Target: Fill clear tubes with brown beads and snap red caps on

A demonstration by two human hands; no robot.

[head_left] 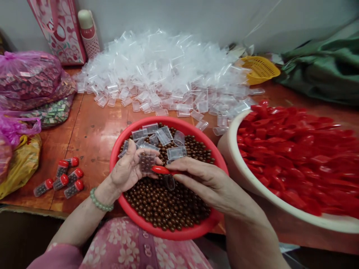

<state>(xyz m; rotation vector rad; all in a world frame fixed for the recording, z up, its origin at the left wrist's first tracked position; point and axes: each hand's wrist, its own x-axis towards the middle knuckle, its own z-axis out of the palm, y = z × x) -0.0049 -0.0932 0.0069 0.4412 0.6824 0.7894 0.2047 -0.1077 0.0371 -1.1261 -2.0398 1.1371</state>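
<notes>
Capping, seemingly: left hand point(125, 169) grips a clear, bead-filled plastic tube point(147, 163), right hand point(206, 179) a shiny red plastic cap point(160, 170); seating likely needs alignment.

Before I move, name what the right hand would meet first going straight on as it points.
Likely the filled clear container in the left hand; the red piece in the right hand looks right at its end, though contact is unclear.

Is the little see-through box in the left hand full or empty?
Full, or nearly: brown balls show through the clear walls of the box in the left hand. I cannot tell whether more would fit.
</notes>
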